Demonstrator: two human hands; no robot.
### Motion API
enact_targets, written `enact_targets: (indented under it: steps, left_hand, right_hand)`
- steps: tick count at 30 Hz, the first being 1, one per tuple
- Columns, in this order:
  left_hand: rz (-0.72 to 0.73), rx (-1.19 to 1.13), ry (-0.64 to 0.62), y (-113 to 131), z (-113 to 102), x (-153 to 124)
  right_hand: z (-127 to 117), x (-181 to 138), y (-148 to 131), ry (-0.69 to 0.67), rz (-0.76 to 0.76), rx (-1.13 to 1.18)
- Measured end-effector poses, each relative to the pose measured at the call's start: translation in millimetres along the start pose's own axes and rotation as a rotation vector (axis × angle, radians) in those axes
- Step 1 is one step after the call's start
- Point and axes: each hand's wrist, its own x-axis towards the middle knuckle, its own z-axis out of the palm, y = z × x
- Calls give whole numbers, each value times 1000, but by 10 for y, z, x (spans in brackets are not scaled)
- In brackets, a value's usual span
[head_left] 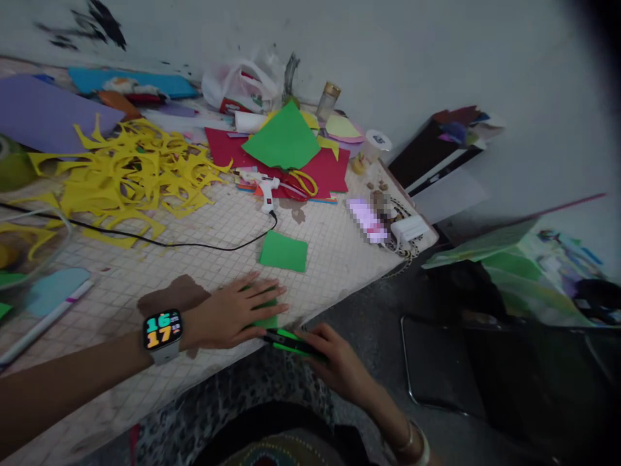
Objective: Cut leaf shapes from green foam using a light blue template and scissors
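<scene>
My left hand (233, 310) lies flat with its fingers stretched out, pressing a small green sheet (266, 315) against the table near its front edge. A watch (162, 329) is on that wrist. My right hand (339, 362) is wrapped round a green and black utility knife (294, 343). The knife's front end points left and touches or almost touches the lower edge of the sheet, beside my left thumb; its blade is too small to make out. Just beyond my left fingers rests another green piece (284, 251), foam or paper.
A white glue gun (266, 191) with a black cord and yellow-handled scissors (305, 184) lie farther back. Yellow cut-out scraps (130, 171) heap at the left. Coloured sheets (284, 139) pile at the back. A phone (367, 220) is near the right edge; a chair (436, 369) stands beyond.
</scene>
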Motion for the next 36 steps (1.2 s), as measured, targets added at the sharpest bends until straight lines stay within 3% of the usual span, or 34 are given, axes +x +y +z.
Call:
enact_targets:
  steps: [6,8,12,16,36]
  left_hand:
    - [-241,38,82,266,63,431]
    - [-235,40,82,230,-7,368]
    - [-88,12,14,73,-161,-6]
    - [-45,-9,-38,-7,-154,-249]
    - [-87,-85,-80,-29,-32,-276]
  right_hand:
    - [-427,74,312,-39,-37,-13]
    - [-464,111,373,-57,-52,-7]
    - [-446,127,427,-81,-68,21]
    - [-415,109,428,-94,-78,42]
    - [-297,227,261,-87,-137,14]
